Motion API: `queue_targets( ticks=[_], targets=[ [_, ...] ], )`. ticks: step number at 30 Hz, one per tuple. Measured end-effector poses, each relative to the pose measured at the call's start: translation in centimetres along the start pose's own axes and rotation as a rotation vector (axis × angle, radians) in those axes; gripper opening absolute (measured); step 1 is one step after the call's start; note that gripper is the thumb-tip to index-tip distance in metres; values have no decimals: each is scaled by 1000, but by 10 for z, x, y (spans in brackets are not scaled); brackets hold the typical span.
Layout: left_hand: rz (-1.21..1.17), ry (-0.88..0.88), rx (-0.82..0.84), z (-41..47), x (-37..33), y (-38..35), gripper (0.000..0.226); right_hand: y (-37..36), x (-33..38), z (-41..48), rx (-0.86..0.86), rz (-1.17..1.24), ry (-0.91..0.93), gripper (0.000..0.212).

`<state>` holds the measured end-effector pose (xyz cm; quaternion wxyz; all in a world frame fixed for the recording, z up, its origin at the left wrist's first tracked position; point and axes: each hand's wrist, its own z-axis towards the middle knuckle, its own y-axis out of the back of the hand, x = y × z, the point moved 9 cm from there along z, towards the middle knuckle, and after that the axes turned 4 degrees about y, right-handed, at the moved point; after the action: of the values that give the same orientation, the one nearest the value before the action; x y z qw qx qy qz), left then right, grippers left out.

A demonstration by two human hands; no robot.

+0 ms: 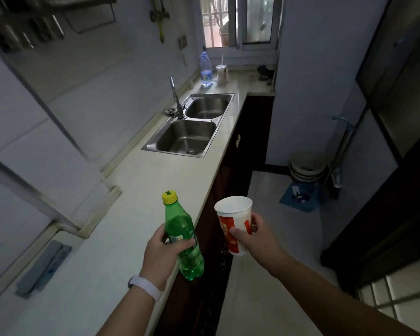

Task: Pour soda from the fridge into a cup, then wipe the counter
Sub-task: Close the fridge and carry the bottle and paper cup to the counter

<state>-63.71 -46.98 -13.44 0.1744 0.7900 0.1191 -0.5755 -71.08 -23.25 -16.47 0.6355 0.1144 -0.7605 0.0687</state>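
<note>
The bottle [182,236] is gripped by the left hand [160,251], the cup [235,224] by the right hand [255,236]. The capped bottle is held near upright, just left of the cup's open mouth.

Bare forearms, no sleeves; white wristband [146,286] on left wrist.

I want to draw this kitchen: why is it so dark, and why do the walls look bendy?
Head view: daylight comes mostly from the far window, so the counter looks dim and bluish; the wide-angle lens bends straight lines on the left wall; the green bottle and paper cup look fairly sharp, the far corner softer.
</note>
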Motion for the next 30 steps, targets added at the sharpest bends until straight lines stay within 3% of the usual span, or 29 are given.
queue_targets(
  ticks=[6,16,30],
  targets=[
    [6,-19,-86,22,-13,-9,36,2,0,50,90,1,-15,50],
    [-72,51,-300,71,3,44,41,-57,4,127,242,-62,-37,51],
    [-191,65,-373,186,-7,102,38,-166,30,255,410,-251,-27,56]
  ],
)
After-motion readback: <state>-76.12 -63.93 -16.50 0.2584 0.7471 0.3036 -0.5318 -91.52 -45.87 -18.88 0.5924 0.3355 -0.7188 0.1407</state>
